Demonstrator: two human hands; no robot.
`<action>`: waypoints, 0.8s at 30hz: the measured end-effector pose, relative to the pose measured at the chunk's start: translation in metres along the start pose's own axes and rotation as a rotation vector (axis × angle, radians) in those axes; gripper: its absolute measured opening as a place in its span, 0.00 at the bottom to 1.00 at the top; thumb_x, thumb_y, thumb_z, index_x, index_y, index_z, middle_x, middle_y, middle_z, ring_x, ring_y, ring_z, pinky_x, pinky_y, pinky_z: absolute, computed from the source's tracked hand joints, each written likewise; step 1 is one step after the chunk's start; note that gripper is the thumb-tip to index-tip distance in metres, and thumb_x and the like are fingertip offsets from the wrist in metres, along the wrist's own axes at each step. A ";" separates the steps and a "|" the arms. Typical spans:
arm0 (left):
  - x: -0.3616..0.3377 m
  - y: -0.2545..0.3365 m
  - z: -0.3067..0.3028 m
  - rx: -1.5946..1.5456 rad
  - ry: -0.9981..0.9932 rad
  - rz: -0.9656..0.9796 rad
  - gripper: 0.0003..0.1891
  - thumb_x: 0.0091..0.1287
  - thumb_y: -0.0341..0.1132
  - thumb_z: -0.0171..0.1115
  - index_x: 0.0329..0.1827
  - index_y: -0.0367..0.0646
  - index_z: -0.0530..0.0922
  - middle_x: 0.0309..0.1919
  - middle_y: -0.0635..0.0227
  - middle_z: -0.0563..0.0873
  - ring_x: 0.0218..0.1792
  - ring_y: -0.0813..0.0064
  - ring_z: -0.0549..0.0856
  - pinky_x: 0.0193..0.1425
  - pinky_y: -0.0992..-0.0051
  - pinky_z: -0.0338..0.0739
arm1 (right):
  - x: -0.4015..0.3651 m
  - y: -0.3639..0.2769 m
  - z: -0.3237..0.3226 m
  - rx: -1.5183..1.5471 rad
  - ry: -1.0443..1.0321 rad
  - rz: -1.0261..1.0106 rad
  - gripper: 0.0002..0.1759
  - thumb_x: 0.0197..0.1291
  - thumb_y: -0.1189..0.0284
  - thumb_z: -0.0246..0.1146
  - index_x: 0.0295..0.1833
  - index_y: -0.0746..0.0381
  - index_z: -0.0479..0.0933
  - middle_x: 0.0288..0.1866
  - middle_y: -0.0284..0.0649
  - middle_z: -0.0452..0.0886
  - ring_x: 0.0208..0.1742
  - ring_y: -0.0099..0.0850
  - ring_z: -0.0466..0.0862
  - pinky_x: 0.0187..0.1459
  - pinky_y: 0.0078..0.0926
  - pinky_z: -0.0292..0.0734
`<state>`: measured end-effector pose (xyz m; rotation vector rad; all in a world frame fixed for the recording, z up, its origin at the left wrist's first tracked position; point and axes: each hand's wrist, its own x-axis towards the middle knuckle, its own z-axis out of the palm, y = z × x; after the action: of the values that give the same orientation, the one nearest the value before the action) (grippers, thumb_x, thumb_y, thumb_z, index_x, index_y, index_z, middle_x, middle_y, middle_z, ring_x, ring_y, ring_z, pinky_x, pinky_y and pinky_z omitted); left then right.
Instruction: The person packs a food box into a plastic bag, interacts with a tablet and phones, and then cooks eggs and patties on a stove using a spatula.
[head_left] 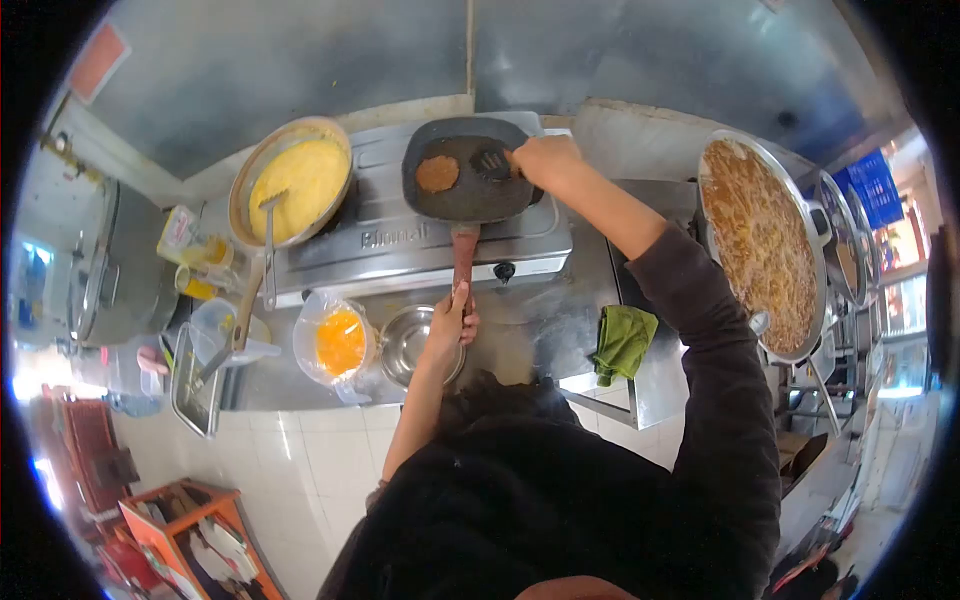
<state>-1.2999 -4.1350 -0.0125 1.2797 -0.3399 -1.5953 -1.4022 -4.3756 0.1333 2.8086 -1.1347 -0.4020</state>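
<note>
A dark square frying pan (468,207) sits on the steel gas stove (385,236), with a round brown patty (437,173) in its left half. My left hand (455,322) is wrapped round the pan's reddish-brown handle (464,262). At the pan's right side, my right hand (545,162) is closed on a black slotted spatula (490,165), whose head is inside the pan. To the left stands a round pan (240,205) of yellow food (300,185) with a metal turner (268,235) in it.
A steel bowl (395,372) and a plastic-lined container of orange-yellow contents (340,340) stand before the stove. A green cloth (625,342) lies right of them. Farther right is a large pan of brown food (760,240). Bottles (205,245) and a metal tray (197,405) are at left.
</note>
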 end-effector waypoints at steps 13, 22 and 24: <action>0.011 -0.001 -0.007 0.115 0.023 0.046 0.22 0.66 0.58 0.52 0.29 0.47 0.67 0.14 0.78 0.63 0.12 0.86 0.59 0.13 0.84 0.48 | 0.128 -0.066 0.005 -0.559 -0.548 0.415 0.04 0.49 0.68 0.59 0.25 0.55 0.75 0.23 0.30 0.71 0.24 0.28 0.67 0.25 0.30 0.64; 0.021 -0.007 -0.016 0.109 0.044 0.018 0.21 0.65 0.57 0.54 0.32 0.47 0.67 0.14 0.78 0.63 0.12 0.86 0.58 0.13 0.85 0.48 | 0.149 -0.075 0.005 -0.597 -0.616 0.466 0.11 0.46 0.69 0.60 0.16 0.54 0.69 0.16 0.24 0.63 0.16 0.24 0.60 0.19 0.25 0.59; 0.008 0.002 -0.002 0.068 0.067 -0.027 0.21 0.65 0.57 0.54 0.32 0.48 0.67 0.14 0.79 0.63 0.12 0.87 0.57 0.13 0.84 0.49 | 0.144 -0.070 0.008 -0.606 -0.635 0.462 0.11 0.46 0.69 0.60 0.16 0.54 0.68 0.16 0.24 0.62 0.16 0.23 0.59 0.19 0.24 0.58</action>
<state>-1.2969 -4.1415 -0.0164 1.3919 -0.3387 -1.5715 -1.2585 -4.4243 0.0827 1.8597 -1.3957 -1.3653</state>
